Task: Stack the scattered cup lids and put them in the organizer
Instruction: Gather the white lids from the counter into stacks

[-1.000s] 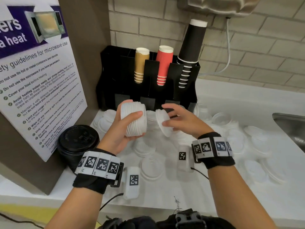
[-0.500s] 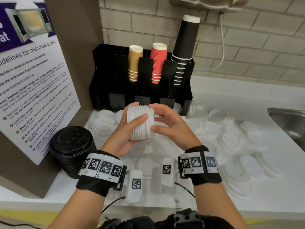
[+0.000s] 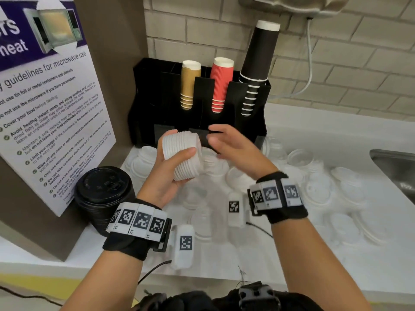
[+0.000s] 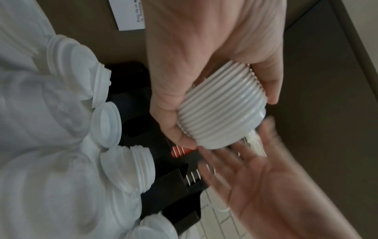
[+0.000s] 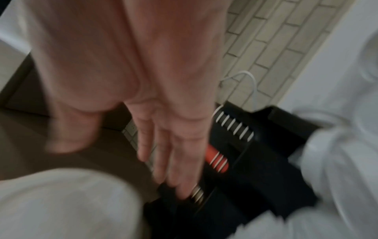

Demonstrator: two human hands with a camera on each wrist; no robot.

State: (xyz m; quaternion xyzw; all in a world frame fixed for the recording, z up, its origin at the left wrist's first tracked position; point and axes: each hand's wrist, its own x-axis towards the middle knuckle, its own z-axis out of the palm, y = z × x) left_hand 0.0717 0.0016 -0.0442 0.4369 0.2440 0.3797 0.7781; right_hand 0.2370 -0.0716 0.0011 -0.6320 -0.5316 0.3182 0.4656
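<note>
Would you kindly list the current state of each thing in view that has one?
left hand: grips the white lid stack
white lid stack: held on its side, above the counter
right hand: open, holds nothing
loose white lids: scattered on the counter
organizer: upright, three cup stacks in its slots
black lid stack: standing beside the poster

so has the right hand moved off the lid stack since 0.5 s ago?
Yes. The right hand has pulled right, away from the lid stack, fingers open, nearer the organizer's black-cup end.
</note>
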